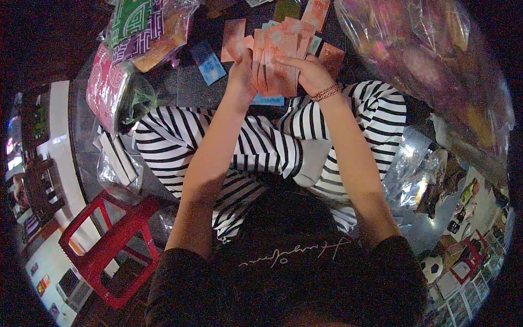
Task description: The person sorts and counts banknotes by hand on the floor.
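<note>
Both my hands hold a fan of reddish-orange banknotes (pixel 277 65) upright in front of my crossed legs. My left hand (pixel 241 79) grips the left edge of the fan, thumb on top. With its thumb laid across the front notes, my right hand (pixel 313 75) holds the right side; a braided bracelet (pixel 326 92) circles that wrist. Beyond the fan, several more orange notes (pixel 234 39) lie loose on the dark floor. A blue banknote (pixel 208 62) rests left of my left hand, and another blue note (pixel 268 101) shows just below the fan.
Wrapped packs in green, purple and pink (pixel 108 82) stand at left. A large clear plastic bag (pixel 419 54) bulges at right. Striped trousers (pixel 169 133) cover my legs. A red plastic stool (pixel 117 240) is at lower left, a football (pixel 431 268) at lower right.
</note>
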Tool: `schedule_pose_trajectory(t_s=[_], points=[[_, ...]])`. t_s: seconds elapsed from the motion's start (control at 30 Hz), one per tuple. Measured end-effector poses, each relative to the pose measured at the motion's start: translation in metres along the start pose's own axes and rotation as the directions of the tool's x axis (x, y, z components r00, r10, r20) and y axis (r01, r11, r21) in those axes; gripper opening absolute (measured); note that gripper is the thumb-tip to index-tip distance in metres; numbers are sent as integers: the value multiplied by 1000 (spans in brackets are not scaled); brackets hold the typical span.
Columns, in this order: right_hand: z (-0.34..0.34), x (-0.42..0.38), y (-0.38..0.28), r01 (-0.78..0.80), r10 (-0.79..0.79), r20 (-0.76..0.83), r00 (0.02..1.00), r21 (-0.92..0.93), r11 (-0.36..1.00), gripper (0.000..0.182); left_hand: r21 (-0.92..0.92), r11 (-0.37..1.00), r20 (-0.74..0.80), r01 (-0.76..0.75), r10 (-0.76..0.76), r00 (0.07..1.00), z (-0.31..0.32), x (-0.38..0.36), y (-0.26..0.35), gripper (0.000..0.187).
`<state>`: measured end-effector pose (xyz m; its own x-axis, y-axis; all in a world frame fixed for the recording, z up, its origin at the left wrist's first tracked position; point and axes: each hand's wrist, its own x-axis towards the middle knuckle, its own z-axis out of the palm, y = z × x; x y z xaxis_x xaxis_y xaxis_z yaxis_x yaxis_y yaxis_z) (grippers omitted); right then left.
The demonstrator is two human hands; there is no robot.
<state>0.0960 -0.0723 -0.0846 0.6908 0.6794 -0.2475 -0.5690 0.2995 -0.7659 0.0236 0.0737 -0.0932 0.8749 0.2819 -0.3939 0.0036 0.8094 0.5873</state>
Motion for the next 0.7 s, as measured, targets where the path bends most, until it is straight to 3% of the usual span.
schedule_pose_trajectory(t_s=[0.13, 0.2, 0.33, 0.4, 0.43, 0.5, 0.53, 0.6, 0.67, 0.7], points=[[-7, 7, 8, 49, -48, 14, 999, -73, 996, 35, 76, 995, -22, -63, 64, 998, -5, -1, -2, 23], [-22, 17, 20, 1, -19, -67, 998, -248, 969, 37, 94, 994, -15, -55, 57, 998, -2, -5, 0, 21], [-10, 5, 6, 68, -60, 41, 997, -237, 969, 38, 273, 962, -99, 11, 16, 995, -5, -4, 5, 24], [2, -2, -3, -63, 67, 71, 995, -55, 996, 38, 331, 941, -151, 75, -26, 988, -7, -2, 6, 24], [-6, 3, 4, -63, 67, 71, 995, -55, 996, 38, 348, 935, -110, 64, -28, 994, -8, -2, 5, 23], [-24, 15, 19, 71, -14, 162, 987, -355, 932, 36, 363, 930, -68, 54, -31, 997, -2, -4, 5, 23], [-28, 15, 21, 71, -14, 162, 987, -355, 932, 36, 261, 964, -69, 58, -41, 997, 4, -5, 4, 24], [-15, 6, 9, -104, 99, -58, 993, -90, 990, 34, 157, 986, -69, 61, -51, 996, 10, -10, 6, 25], [-10, 4, 6, -77, 69, -80, 994, -100, 992, 32, 176, 981, 77, 75, -90, 993, 12, -13, 11, 28], [-10, 3, 5, -50, 38, -103, 994, -111, 993, 31, 177, 981, 77, 76, -90, 993, 9, -10, 9, 28]])
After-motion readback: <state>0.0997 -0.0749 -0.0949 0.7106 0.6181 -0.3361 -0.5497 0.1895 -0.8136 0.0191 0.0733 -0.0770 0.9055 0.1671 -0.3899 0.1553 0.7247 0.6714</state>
